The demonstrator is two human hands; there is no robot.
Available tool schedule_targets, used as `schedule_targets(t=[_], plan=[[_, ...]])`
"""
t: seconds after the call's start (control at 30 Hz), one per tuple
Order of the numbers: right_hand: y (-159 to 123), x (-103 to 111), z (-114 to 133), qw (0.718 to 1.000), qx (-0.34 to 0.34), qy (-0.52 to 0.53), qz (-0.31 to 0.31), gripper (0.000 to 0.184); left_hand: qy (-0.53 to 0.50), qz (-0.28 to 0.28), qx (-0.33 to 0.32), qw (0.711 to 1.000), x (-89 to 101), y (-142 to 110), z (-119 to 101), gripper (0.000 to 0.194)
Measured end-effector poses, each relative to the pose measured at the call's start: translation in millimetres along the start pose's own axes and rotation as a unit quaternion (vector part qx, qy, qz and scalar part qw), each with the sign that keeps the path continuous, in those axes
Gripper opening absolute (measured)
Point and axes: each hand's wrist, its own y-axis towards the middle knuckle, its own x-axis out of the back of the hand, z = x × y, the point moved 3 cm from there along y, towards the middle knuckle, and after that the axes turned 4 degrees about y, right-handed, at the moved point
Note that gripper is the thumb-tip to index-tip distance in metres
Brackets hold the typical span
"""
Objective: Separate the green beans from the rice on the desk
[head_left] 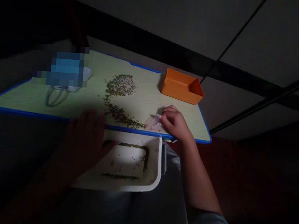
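My right hand (173, 121) rests at the table's near right part, its fingers curled together. The fingertips meet near a pale spot, and what they hold, if anything, is too small to make out. My left hand (87, 143) is in deep shadow, fingers stretched out, over the near table edge and the left side of a white tub (158, 170). Between the hands runs a strip of dark greenish grains (120, 115). Behind it lies a rounded heap of paler mixed grains (122, 85). Scattered grains lie inside the tub, many along its bottom edges.
An orange open box (180, 85) stands at the back right of the blue-edged table (148, 91). At the left lies a blurred-out blue and white object (67, 70) with a dark loop. Pale panels stand behind the table. The tub sits below the near edge, over the lap.
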Motion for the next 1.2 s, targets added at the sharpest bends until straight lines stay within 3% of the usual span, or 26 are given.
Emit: schedule_targets(t=[0.27,0.47,0.63,0.87,1.03,1.2], plan=[[-1.7,4.1,-0.3,0.998,-0.036,0.016,-0.047,0.033,0.002,-0.004,0.007,1.0,2.8,-1.4,-0.8,0.086],[-1.1,1.4,0.4,1.0,-0.02,0.015,-0.018,0.034,-0.002,-0.002,0.009,1.0,4.7,-0.7,-1.0,0.085],[-2.2,2.2,-4.1,0.997,-0.041,-0.035,-0.061,0.033,-0.002,0.004,0.008,1.0,3.9,-0.5,-1.0,0.086],[-5.1,8.0,-5.9,0.991,-0.066,-0.013,-0.116,0.034,-0.003,-0.006,0.007,1.0,2.7,-0.6,-0.5,0.085],[-6.0,6.7,-6.5,0.994,-0.062,-0.006,-0.091,0.034,-0.01,-0.002,0.011,1.0,3.6,-1.1,0.5,0.084],[-7.3,6.9,-10.5,0.989,-0.099,-0.053,-0.097,0.035,-0.011,-0.005,0.008,1.0,2.0,-1.9,1.3,0.085]])
